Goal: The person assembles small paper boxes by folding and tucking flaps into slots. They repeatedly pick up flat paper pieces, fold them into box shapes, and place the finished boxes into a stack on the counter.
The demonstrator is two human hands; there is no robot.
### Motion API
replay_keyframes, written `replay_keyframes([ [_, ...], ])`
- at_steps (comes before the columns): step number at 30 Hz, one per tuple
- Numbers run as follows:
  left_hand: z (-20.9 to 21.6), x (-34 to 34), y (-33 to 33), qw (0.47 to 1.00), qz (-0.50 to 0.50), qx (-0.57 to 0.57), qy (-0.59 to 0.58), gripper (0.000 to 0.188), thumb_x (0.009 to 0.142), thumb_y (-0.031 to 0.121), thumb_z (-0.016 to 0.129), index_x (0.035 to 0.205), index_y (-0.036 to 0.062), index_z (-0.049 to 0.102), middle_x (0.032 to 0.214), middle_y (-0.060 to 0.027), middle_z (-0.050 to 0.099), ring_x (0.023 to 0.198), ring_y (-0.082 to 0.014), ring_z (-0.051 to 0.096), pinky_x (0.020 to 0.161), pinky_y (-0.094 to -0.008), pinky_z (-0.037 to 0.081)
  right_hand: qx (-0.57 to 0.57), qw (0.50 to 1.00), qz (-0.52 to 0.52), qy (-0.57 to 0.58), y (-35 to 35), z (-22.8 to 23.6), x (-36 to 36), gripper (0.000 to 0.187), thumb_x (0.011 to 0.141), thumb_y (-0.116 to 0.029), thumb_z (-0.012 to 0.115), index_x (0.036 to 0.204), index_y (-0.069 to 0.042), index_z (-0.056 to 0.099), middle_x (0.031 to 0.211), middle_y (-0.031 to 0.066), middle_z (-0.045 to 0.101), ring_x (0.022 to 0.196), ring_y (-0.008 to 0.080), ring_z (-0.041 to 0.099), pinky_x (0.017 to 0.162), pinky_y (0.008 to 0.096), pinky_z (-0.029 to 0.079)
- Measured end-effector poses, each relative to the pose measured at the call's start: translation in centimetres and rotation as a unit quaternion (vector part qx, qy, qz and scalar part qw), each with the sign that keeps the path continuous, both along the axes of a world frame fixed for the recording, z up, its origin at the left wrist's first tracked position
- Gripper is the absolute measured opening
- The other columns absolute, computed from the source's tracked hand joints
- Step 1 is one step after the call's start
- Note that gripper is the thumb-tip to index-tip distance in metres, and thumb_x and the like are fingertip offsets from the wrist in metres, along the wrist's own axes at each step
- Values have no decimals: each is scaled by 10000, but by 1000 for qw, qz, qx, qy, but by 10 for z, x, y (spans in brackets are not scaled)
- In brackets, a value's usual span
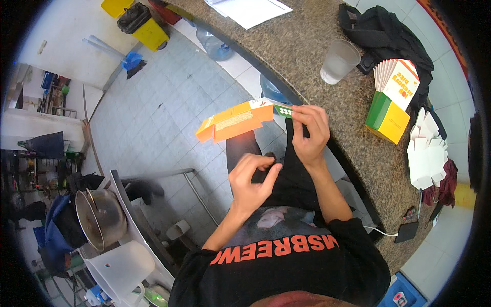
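A partly folded yellow, orange and white carton (235, 121) is held out over my lap, its length running to the left. My right hand (310, 134) pinches its green end flap (284, 111) between thumb and fingers. Below the carton and apart from it is my left hand (251, 179), its fingers curled and the thumb held away from them. Nothing shows between that thumb and fingers. On the counter at the right stand nested yellow, green and white cartons (393, 100). White unfolded carton blanks (427, 151) lie beside them.
The granite counter (302, 51) curves along my right, bearing a clear plastic cup (340, 61), a black garment (381, 33) and papers (250, 11). Water jugs (214, 45) stand beneath it. At my left are a large pot (102, 217) and a white plastic container (123, 266).
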State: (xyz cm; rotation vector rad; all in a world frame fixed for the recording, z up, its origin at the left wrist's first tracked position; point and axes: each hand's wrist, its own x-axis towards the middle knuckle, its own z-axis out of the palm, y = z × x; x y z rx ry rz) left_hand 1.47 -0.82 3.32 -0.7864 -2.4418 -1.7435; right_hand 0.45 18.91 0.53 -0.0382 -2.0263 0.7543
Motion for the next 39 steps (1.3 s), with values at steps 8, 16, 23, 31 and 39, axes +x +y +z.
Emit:
replay_keyframes([
  [8, 23, -66, -24, 905, 187, -259, 280, 178, 790, 166, 841, 913, 101, 730, 968, -41, 701, 1126, -301, 598, 1011, -511, 354, 53, 987, 114, -99, 7, 42, 2, 157, 809, -30, 742, 951, -95, 724, 936, 37, 727, 892, 269, 651, 833, 406, 456],
  [16, -4, -97, -43, 963, 141, -214, 81, 75, 903, 94, 717, 943, 34, 740, 899, -153, 715, 800, -331, 692, 738, -390, 499, 81, 996, -23, 1, 13, 69, -4, 218, 760, -74, 820, 952, -103, 721, 978, 60, 724, 911, 312, 649, 857, 415, 489],
  [23, -36, -64, -15, 968, 219, -6, 121, 132, 924, -11, 688, 1041, -43, 738, 952, -172, 732, 826, -266, 699, 723, -320, 532, -307, 918, 209, -139, -43, 14, 17, 370, 849, -139, 838, 1150, -16, 661, 1141, 105, 689, 1017, 214, 678, 796, 330, 547],
  [31, -39, -42, -9, 923, 131, -9, 362, 302, 769, -148, 720, 1013, 25, 764, 999, -148, 737, 968, -345, 730, 820, -434, 588, -597, 713, 340, -137, -51, -1, 26, 392, 1033, -217, 649, 1351, -18, 534, 1336, 154, 602, 1218, 276, 636, 965, 483, 578],
  [39, -45, -38, -12, 917, 124, 7, 378, 245, 773, -125, 733, 955, 39, 725, 973, -118, 740, 926, -327, 724, 786, -446, 546, -699, 619, 333, -133, -41, 1, 26, 211, 987, -48, 676, 1180, 16, 618, 1108, 128, 701, 964, 233, 729, 849, 419, 640],
])
